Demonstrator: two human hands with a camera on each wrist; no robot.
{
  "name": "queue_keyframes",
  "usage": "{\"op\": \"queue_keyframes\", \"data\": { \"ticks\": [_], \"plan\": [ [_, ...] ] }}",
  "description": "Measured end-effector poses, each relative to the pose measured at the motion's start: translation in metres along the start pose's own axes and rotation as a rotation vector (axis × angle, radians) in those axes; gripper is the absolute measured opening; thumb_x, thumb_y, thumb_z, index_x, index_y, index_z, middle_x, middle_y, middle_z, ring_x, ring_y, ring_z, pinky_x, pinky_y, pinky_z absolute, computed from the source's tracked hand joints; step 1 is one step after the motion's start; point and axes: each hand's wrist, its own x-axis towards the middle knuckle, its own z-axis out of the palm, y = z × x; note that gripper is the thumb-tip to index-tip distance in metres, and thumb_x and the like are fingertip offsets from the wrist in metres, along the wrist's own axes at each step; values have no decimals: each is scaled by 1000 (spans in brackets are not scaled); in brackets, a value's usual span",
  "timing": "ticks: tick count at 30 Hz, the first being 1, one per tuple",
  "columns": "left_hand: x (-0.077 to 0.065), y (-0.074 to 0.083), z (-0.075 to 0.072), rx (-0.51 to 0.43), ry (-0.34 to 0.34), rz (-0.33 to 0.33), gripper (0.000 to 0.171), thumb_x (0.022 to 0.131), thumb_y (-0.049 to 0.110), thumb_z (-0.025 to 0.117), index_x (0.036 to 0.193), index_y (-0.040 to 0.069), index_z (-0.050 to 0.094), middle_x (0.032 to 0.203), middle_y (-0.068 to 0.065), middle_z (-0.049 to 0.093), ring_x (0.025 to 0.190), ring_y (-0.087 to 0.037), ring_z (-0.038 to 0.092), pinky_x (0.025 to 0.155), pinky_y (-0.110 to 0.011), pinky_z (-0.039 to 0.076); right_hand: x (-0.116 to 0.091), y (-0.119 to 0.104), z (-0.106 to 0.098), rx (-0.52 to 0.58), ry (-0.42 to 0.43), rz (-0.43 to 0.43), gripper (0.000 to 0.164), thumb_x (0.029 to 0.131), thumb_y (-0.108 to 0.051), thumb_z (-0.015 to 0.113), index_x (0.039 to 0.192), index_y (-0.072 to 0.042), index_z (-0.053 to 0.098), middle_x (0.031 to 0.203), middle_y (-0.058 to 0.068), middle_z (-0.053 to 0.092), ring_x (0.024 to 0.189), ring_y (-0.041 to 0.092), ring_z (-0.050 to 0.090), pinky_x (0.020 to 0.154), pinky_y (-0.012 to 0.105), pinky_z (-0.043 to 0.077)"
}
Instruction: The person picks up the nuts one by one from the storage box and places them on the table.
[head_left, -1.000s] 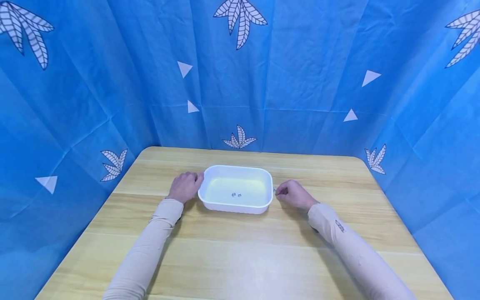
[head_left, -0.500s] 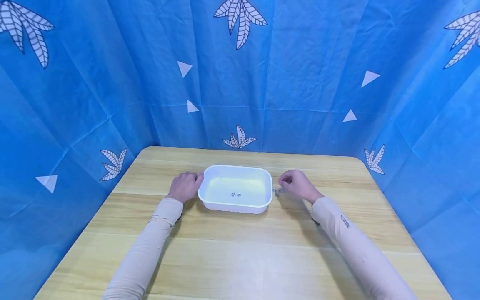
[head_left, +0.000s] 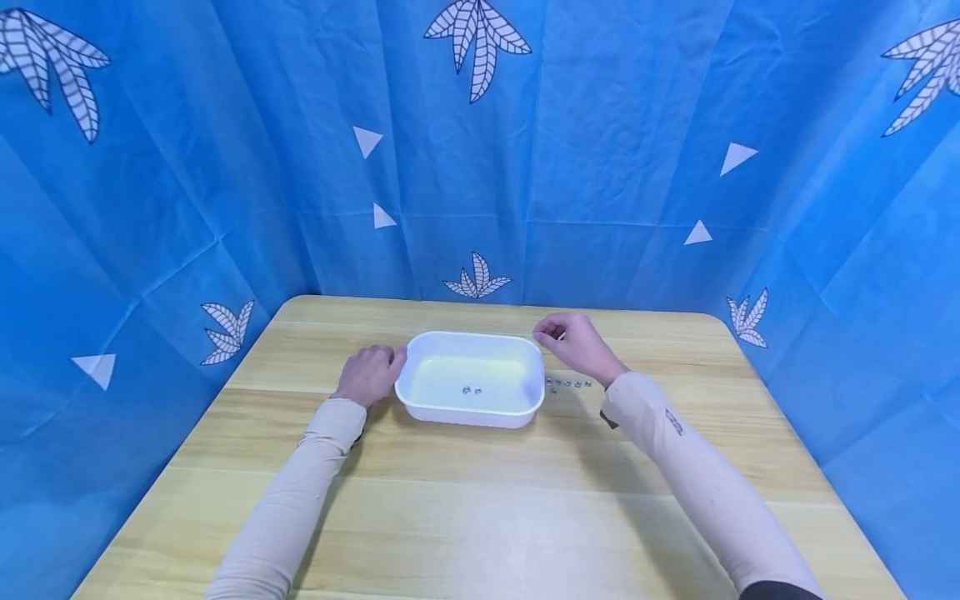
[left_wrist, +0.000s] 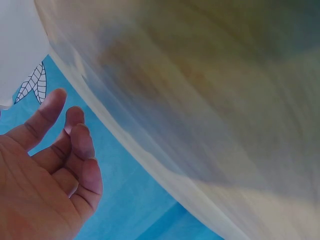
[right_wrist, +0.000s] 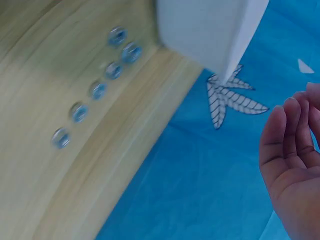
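Note:
A white rectangular tray (head_left: pixel 472 417) stands on the table, with two small clear glass beads (head_left: pixel 472 390) on its floor. My left hand (head_left: pixel 369 372) holds the tray's left rim near the thumb; its other fingers curl loosely outside the tray in the left wrist view. Raised near the far right corner of the tray is my right hand (head_left: pixel 572 340), its thumb and fingertips drawn into a pinch. It seems to pinch a glass bead, hidden by the fingers. Several more glass beads (right_wrist: pixel 98 90) lie in a rough row on the wood, right of the tray.
A light wooden table (head_left: pixel 480 500) with rounded far corners carries everything. Blue curtains (head_left: pixel 600 150) printed with white leaves and triangles enclose its back and sides.
My right hand has risen from the beads beside the tray and moved up and back toward the tray's far right corner, uncovering the row of beads. The left hand stays on the rim.

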Motion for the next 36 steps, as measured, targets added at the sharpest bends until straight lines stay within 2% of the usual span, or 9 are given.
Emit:
{"op": "queue_keyframes", "data": {
  "ticks": [6,20,28,36],
  "plan": [
    [0,0,0,3,8,10,71,110,50,25,121,-3,71,117,-25,71,108,-43,66,93,-59,51,8,-15,6,3,-30,6,15,99,-14,68,107,-5,77,97,11,75,90,23,67,79,32,56],
    [-3,1,-2,5,-3,-4,70,110,50,25,122,-3,70,119,-25,71,110,-43,65,95,-59,51,27,-42,33,-37,-145,-64,13,99,-13,69,107,-6,77,96,6,74,87,19,65,78,31,56],
    [-3,3,-4,6,-1,-1,69,110,49,26,120,-3,70,115,-24,71,107,-42,65,94,-59,51,38,-55,43,-18,-195,-83,15,99,-12,69,107,-3,76,100,12,76,86,18,66,79,30,57],
    [-2,1,0,17,14,2,69,110,50,26,114,-2,72,111,-23,72,102,-41,66,90,-57,52,45,-60,55,-15,-236,-72,17,100,-12,68,111,-2,75,104,11,77,89,18,68,85,31,59]
  ]
}}
